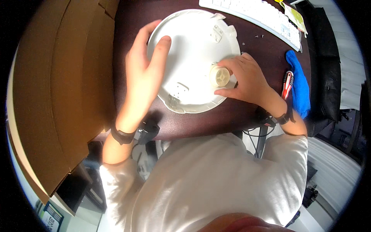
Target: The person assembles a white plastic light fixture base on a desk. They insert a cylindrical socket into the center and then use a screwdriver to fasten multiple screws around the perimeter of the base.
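Head view: white dish (193, 46) sits on the dark counter (181, 125), cream cap (222, 76) over its right part. Right hand (247, 80) has its fingers clamped on the cap, index at the upper edge, thumb at the lower. Left hand (146, 71) is at the dish's left rim, fingers apart, thumb over the inside; can't tell if it bears on the rim.

Cap looks light, stiff, hollow plastic with a spoked end; best held by its round side wall, spokes likely weaker. Dish looks thin, light and smooth, probably slippery, apt to slide or spin if pushed off-centre. Take it by the rim, clear of the tabs, which could snap. Two white brackets, lower left (179, 90) and upper right (217, 34), stick up inside.

Around: keyboard (257, 17) near the top, tight to the dish's upper edge; small bits (257, 36) below it; screwdriver (287, 83) and blue cloth (300, 87) right, beyond the right hand. Cardboard (77, 73) walls off the left, crowding that elbow's room. Keyboard limits upward shifts.
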Action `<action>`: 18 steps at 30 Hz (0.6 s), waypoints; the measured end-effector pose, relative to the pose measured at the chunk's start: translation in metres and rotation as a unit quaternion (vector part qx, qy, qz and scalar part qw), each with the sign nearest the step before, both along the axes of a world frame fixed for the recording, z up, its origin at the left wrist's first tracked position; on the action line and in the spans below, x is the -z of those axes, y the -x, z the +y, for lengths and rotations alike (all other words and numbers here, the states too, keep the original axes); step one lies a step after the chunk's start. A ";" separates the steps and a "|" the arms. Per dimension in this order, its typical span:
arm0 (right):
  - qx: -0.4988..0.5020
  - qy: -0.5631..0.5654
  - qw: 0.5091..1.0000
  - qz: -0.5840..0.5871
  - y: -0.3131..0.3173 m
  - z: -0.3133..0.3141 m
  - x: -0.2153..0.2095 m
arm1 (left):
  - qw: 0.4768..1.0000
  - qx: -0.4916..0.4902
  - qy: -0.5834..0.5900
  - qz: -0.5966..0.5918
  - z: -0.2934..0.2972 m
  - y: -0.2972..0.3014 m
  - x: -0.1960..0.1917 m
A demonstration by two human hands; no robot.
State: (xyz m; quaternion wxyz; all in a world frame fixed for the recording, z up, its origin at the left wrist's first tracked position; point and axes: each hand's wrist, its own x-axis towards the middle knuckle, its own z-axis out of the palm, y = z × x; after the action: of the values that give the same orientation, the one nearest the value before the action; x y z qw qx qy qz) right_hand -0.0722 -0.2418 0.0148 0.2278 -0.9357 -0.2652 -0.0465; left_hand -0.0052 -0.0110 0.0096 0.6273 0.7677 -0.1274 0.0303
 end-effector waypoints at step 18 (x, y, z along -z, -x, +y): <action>0.434 0.036 0.900 -0.016 0.075 -0.152 -0.003 | 0.996 0.024 -0.046 0.076 -0.007 0.001 -0.011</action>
State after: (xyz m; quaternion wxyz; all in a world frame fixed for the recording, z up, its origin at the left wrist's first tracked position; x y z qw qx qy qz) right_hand -0.1471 -0.3940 0.0177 0.1471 -0.9648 0.1618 -0.1461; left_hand -0.0060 -0.0176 0.0211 0.5996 0.7925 -0.0994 -0.0495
